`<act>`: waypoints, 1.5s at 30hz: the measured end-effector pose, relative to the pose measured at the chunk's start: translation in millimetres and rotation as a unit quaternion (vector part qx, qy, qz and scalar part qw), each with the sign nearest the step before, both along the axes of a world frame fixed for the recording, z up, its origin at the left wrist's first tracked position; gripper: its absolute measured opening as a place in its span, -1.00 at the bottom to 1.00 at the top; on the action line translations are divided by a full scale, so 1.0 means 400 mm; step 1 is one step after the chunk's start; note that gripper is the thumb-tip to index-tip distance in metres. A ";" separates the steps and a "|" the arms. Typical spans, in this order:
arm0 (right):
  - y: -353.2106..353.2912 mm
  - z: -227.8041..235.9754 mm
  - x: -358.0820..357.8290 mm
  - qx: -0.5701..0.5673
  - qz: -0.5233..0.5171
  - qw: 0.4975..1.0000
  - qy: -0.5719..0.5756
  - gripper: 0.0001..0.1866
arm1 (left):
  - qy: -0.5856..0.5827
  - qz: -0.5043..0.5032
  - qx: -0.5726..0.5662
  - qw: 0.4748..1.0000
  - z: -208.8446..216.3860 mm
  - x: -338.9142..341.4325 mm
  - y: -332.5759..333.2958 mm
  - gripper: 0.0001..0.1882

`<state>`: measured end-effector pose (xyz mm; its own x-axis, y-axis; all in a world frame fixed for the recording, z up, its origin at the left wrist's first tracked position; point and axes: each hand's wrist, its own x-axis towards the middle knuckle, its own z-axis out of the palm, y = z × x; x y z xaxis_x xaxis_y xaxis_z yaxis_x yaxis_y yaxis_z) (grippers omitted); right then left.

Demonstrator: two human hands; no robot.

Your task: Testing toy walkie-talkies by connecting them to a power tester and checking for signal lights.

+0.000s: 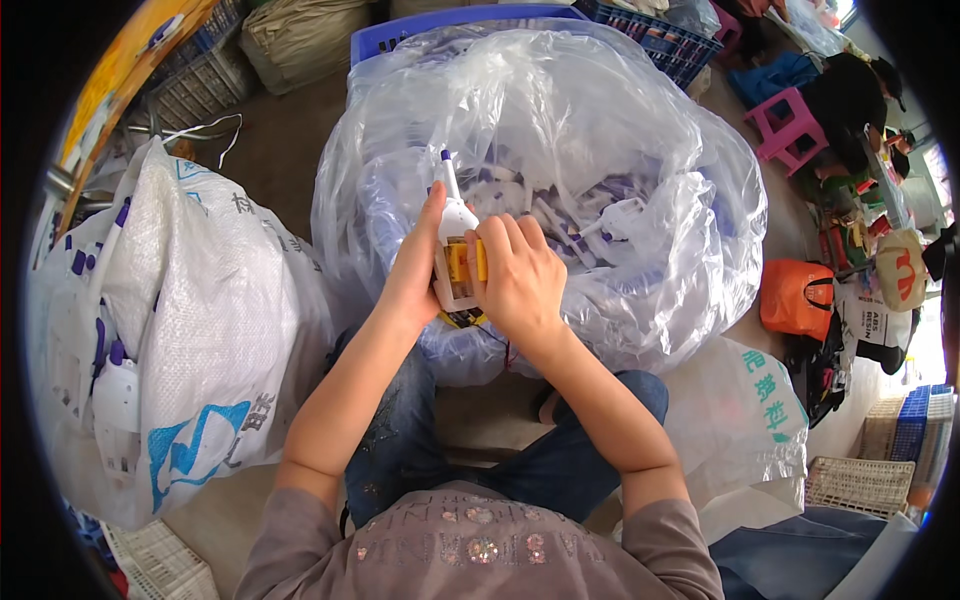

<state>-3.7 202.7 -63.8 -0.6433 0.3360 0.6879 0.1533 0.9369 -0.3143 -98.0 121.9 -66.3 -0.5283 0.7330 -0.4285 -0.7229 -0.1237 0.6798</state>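
Note:
In front of me, over the near rim of a big plastic-lined tub, I hold a white plastic housing (458,216) with a purple-tipped rod (451,178) pointing away from me. My left hand (408,268) grips its left side, thumb stretched along the edge. A yellow block (460,262) sits in the housing's open lower part. My right hand (522,278) is curled against this block from the right; its fingertips are partly hidden. Below them a black-and-yellow piece (463,317) and a thin dark wire show. Similar white and purple parts (620,218) lie loose inside the clear plastic liner (540,95).
A white woven sack (235,330) with more purple-tipped parts stands at my left. Blue tub rim (372,42) shows at the far side. On the right are a pink stool (787,128), an orange bag (797,298), a translucent sack (735,405) and crates (860,484).

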 end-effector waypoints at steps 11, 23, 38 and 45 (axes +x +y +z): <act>-0.049 0.000 0.007 -0.048 0.084 0.994 -0.046 -0.84 | -0.009 0.050 -0.033 0.998 0.017 -0.004 -0.034 -0.58; -0.022 -0.029 -0.002 -0.052 0.079 0.995 -0.014 -0.82 | 0.060 0.054 -0.032 0.996 -0.001 0.008 -0.011 -0.58; 0.048 0.072 0.032 -0.868 0.120 0.411 0.251 -0.72 | 0.138 -0.096 0.195 0.966 0.035 -0.025 -0.039 -0.12; -0.056 -0.011 0.066 -0.821 0.420 0.375 0.092 -0.58 | 0.121 -0.211 0.349 0.905 0.061 0.001 -0.040 0.14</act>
<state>22.5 180.4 -68.3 -0.9892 0.1356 0.0552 -0.1447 -0.8499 -0.5067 -97.7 105.8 -41.9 -0.1558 0.9388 0.3073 -0.6456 -0.3322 0.6877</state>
